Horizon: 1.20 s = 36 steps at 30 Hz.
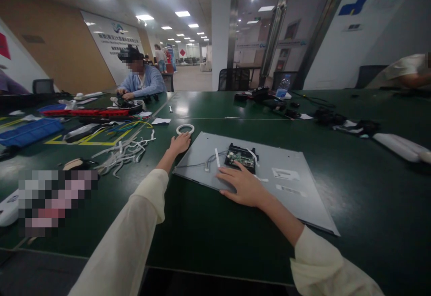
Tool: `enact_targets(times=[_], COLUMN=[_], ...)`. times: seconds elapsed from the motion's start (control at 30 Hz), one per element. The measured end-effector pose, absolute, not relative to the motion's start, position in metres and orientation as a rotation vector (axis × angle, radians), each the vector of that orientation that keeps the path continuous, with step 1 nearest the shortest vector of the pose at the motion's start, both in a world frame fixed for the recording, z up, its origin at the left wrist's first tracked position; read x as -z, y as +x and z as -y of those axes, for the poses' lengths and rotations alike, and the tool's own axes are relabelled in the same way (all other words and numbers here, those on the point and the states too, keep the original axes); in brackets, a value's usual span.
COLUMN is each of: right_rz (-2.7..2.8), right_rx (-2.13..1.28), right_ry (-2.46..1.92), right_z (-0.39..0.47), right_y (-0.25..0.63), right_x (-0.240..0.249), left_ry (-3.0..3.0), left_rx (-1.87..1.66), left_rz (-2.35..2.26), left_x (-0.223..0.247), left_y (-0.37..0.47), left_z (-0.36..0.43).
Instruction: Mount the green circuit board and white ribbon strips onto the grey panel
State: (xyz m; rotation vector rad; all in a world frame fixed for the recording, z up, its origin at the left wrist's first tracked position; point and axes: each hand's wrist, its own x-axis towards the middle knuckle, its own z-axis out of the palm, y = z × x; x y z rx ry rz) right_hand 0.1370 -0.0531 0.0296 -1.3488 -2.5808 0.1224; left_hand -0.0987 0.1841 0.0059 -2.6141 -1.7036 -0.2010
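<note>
Beneath right grip (pixel 245 186), grey panel (pixel 267 158), flat

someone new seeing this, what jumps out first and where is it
Probably the large grey panel lying on the green table, with a black-framed circuit board on it and the person's right hand spread at the board's near side. Next, the white ring left of the panel's far corner, with the left hand at its near edge. Further left, a tangle of pale strips stands out.
</note>
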Motion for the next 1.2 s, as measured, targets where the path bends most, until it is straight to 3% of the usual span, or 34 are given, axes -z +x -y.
enact_targets(times=[0.27, 0.63, 0.87, 1.2], right_rz=[2.525, 2.398, 2.202, 1.776], right_rx=[-0.103, 0.083, 0.165, 0.153], right_ry=[-1.452, -1.683, -1.962, -2.371], right_z=[0.047, 0.023, 0.012, 0.008], right_y=[0.141, 0.179, 0.25, 0.368], right_x=[-0.034, -0.017, 0.002, 0.035], left_ry=[-2.448, -2.764, -2.855, -2.922], left_rx=[0.322, 0.506, 0.724, 0.583], left_rz=[1.822, 1.681, 1.518, 1.29], left_x=[-0.008, -0.032, -0.031, -0.021], left_y=[-0.09, -0.053, -0.042, -0.047], left_z=[-0.175, -0.056, -0.019, -0.014])
